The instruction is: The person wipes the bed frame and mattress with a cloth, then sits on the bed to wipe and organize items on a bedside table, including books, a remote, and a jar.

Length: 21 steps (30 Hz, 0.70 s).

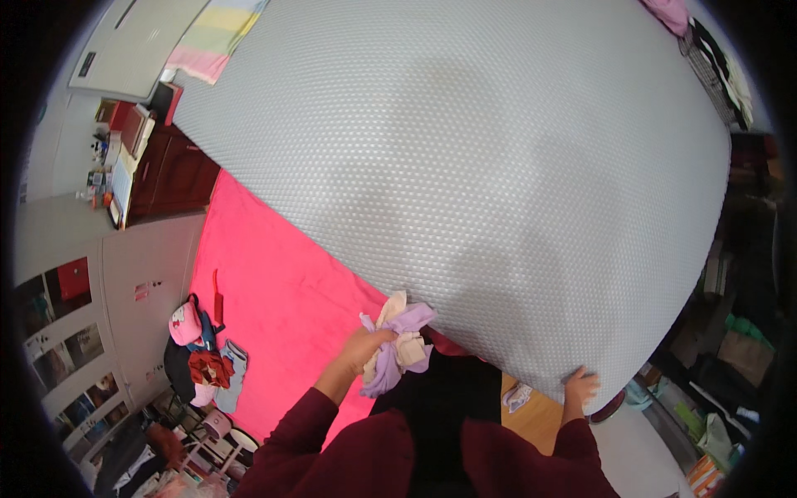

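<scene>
In my left hand (367, 350) is a crumpled bundle of lilac and cream cloth (398, 367), held over the border between a bright pink blanket (280, 280) and a light grey quilted mattress surface (485, 187). Toward the lower right, my right hand (581, 387) rests on the grey surface near its corner, fingers spread and holding nothing. The grey surface fills most of the view.
Folded clothes and a pink bag (185, 324) lie at the pink blanket's left edge, near a red brush-like object (218, 308). A striped towel (215, 37) lies at the upper left. Clothes (710, 75) hang over the far right corner. Cluttered shelving stands at the right.
</scene>
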### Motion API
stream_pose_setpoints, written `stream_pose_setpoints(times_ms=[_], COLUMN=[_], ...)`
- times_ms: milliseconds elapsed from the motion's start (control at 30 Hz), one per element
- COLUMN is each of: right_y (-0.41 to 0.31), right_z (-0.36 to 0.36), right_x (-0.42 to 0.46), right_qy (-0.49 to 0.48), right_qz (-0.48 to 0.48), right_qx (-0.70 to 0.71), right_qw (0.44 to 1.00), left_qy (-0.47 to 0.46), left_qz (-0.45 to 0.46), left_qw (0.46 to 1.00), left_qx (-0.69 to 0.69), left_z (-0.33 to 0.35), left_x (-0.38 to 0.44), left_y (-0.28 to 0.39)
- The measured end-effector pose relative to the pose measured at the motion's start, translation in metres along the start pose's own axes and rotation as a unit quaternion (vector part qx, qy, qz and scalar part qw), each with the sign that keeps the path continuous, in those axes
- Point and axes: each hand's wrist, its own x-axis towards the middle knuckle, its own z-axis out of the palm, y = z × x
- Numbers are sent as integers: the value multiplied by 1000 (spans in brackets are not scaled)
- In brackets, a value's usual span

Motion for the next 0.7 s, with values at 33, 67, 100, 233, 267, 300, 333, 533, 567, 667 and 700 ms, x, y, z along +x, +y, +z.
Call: stream_pose_setpoints(times_ms=[33,67,100,233,267,300,333,533,567,667,700], right_y=[-2,-4,-54,-321,-378,-422,-456,-359,-315,-190,-168], right_z=[13,20,15,-54,-73,-89,-88,3,21,53,50], right_x=[42,63,73,22,-14,-47,-79,-184,-180,-145,-138], right_qy=[50,98,162,217,212,187,191,78,30,-49,-97], right_qz=[-115,-226,-322,-570,-611,-666,-680,-817,-837,-900,-909], right_qx=[-3,-7,53,207,233,263,227,13,-42,-120,-128], right_qw=[992,969,931,765,726,672,671,571,545,416,384], left_qy=[4,7,10,31,41,35,29,50,57,59,63], left_qz=[-5,-11,-11,-11,-10,1,11,43,46,82,94], left_qw=[1000,1000,1000,999,999,998,997,987,985,979,979], left_qx=[-2,-3,-14,-31,-32,-49,-66,-149,-157,-175,-172], left_z=[-6,-12,-12,1,2,2,3,11,17,23,23], left_x=[5,4,-2,-24,-24,-25,-24,-25,-27,-26,-28], left_y=[-10,-14,-12,-9,-14,-17,-21,-22,-22,-26,-25])
